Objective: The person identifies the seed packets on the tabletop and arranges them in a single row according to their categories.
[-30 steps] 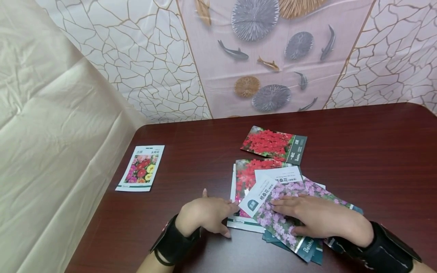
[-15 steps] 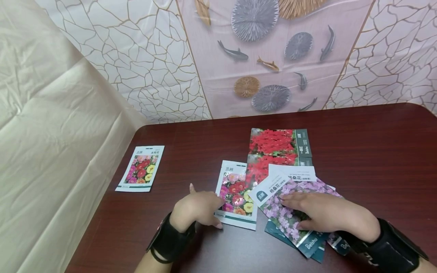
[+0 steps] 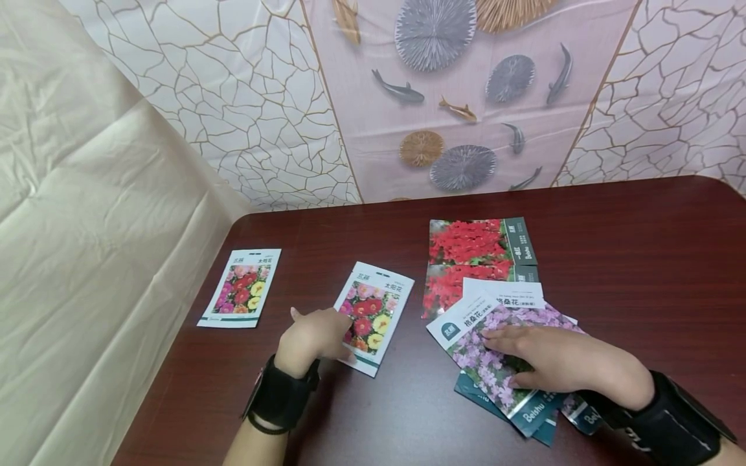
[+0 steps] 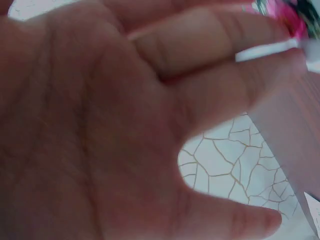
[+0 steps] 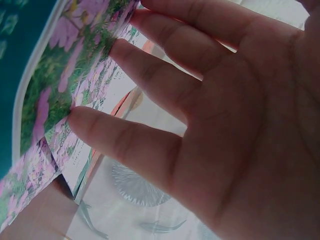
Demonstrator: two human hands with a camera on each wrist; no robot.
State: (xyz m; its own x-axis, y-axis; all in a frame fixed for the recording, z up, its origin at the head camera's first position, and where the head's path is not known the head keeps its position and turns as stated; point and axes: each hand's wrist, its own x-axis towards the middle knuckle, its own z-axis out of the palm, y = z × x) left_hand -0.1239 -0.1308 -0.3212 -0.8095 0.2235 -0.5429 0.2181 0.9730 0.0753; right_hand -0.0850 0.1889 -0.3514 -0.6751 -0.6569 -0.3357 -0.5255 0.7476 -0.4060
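Observation:
In the head view my left hand [image 3: 315, 340] touches the lower left part of a white seed packet [image 3: 373, 317] with red, pink and yellow flowers. Its fingers [image 4: 240, 90] look straight in the left wrist view, with the thumb apart. My right hand [image 3: 562, 359] rests on the top packet of pink-purple flowers [image 3: 486, 362], part of a fanned, overlapping pile. Straight, slightly spread fingers [image 5: 145, 75] meet that packet's face in the right wrist view. Beyond the pile lie overlapping red-flower packets [image 3: 466, 241], partly covered by it.
Another white seed packet [image 3: 240, 288] with mixed flowers lies near the left edge of the dark wooden table [image 3: 653, 272]. A cream cloth [image 3: 116, 259] hangs along the left side. Behind the table is a patterned cloth [image 3: 373, 155].
My left hand has slid the white mixed-flower packet leftward, out from the pile, turning it to a slant. The right hand and pile shifted slightly right; the red-flower packets have straightened.

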